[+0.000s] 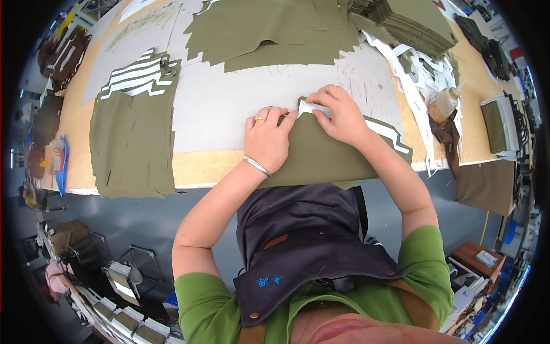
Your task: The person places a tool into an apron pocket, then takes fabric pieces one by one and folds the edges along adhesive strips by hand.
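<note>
An amber-liquid bottle (442, 107) is sitting on the table (77, 132) at 2 o'clock, a brown cloth (447, 136) bunching just beside it and hanging past the edge near 3. A clear container with orange contents (55, 157) is resting by a blue tray (63, 175) at 9. A metal-framed chair (142, 249) is standing at 8, a brown box (471, 252) sitting at 4.

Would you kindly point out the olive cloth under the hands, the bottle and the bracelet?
Olive cloth (329, 152): head view, bare fabric near its middle.
Bottle (443, 105): head view, on its body.
Bracelet (258, 166): head view, middle of the silvery band.
</note>
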### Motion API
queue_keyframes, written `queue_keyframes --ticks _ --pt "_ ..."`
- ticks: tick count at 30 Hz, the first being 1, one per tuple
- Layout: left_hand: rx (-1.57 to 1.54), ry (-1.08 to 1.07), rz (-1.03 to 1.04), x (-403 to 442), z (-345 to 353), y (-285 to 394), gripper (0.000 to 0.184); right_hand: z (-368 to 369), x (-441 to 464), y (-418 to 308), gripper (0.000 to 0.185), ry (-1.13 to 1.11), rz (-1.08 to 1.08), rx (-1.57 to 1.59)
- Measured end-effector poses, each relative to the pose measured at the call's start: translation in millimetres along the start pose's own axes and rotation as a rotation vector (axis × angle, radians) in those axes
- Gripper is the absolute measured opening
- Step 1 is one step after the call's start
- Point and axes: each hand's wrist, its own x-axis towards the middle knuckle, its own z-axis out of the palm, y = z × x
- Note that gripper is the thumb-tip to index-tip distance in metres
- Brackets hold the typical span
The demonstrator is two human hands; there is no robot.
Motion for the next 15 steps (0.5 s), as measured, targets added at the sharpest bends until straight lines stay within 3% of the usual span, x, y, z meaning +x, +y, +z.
queue_keyframes --ticks 5,11,15 --pt "0.189 0.011 0.139 3.1 3.5 -0.6 0.045 8.3 -14.2 4.7 0.021 0.029 -0.062 -0.068" --pt "0.074 -0.036 0.037 7.4 1.3 -2.5 0.044 11.2 -16.6 4.9 0.020 0.087 -0.084 -0.070" --pt "0.225 -0.043 0.118 9.2 2.6 2.3 0.048 12.3 -16.2 4.5 0.020 0.107 -0.097 -0.075"
